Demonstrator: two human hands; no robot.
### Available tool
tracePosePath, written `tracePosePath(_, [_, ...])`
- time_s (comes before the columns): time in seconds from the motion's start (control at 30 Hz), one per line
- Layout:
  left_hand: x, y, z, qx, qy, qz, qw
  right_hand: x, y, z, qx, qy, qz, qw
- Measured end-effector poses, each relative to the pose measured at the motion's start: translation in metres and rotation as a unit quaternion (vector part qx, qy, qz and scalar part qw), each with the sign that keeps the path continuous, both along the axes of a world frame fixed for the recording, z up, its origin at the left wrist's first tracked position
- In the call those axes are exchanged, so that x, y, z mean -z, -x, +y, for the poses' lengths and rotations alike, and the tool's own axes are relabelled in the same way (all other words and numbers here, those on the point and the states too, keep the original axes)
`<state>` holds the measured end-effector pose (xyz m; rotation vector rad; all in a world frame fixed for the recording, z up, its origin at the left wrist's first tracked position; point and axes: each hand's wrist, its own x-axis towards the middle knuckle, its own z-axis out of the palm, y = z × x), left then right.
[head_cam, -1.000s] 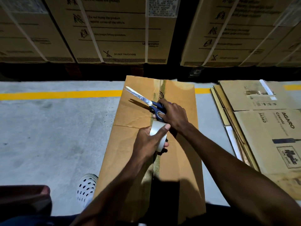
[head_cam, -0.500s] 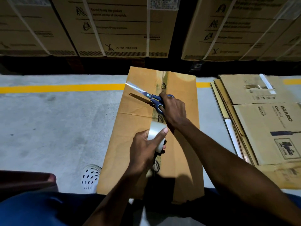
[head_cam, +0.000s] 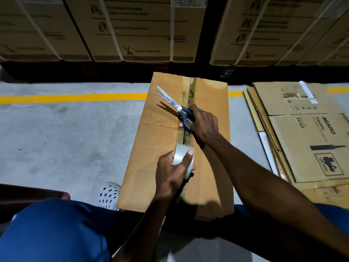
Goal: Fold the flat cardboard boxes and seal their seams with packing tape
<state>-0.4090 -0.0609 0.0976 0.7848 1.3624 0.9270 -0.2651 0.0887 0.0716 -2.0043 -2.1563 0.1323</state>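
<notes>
A folded brown cardboard box [head_cam: 156, 148] lies lengthwise on the floor in front of me, its centre seam running away from me. My left hand [head_cam: 172, 171] grips a roll of clear packing tape [head_cam: 184, 155] over that seam, thumb on top of the roll. Farther up the seam my right hand [head_cam: 204, 124] holds blue-handled scissors [head_cam: 179, 110], their blades slightly apart and pointing up and left over the box top. Fingers of the right hand touch the seam.
A stack of flat cardboard boxes [head_cam: 302, 133] lies on the floor to the right. Large strapped cartons [head_cam: 136, 29] line the back behind a yellow floor line [head_cam: 71, 97]. My blue-trousered knee [head_cam: 54, 231] and a white perforated shoe [head_cam: 109, 195] sit at lower left.
The view has tilted down, bringing my knees into sight. My right hand with the scissors has moved farther up the seam from the tape roll, and the blades have parted a little.
</notes>
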Motion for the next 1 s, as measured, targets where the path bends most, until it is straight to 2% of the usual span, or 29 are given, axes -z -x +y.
tracePosePath(0.1, [-0.003,0.002,-0.033,0.022,0.001,0.03,0.999,0.0,0.006,-0.007,-0.009,-0.025,-0.044,0.999])
tracePosePath(0.23, [-0.013,0.006,-0.059,-0.006,0.017,0.01,1.0,0.002,0.013,-0.024,-0.015,-0.048,-0.058,0.997])
tracePosePath(0.37, [-0.013,0.01,-0.054,0.014,-0.001,0.0,1.0,0.001,0.015,-0.046,0.009,-0.036,0.011,0.999])
tracePosePath(0.53, [-0.01,0.012,-0.055,0.026,-0.002,0.007,1.0,0.002,0.008,-0.078,0.014,0.047,0.159,0.986])
tracePosePath(0.6, [-0.011,0.011,-0.057,0.023,-0.001,0.003,1.0,0.001,0.006,-0.085,0.025,0.065,0.188,0.98])
tracePosePath(0.87, [-0.011,0.011,-0.103,-0.016,-0.006,0.04,0.999,0.004,0.021,-0.078,0.031,-0.013,0.095,0.995])
tracePosePath(1.0, [-0.012,0.013,-0.109,-0.026,0.004,0.04,0.999,0.001,0.025,-0.087,0.005,-0.062,0.006,0.998])
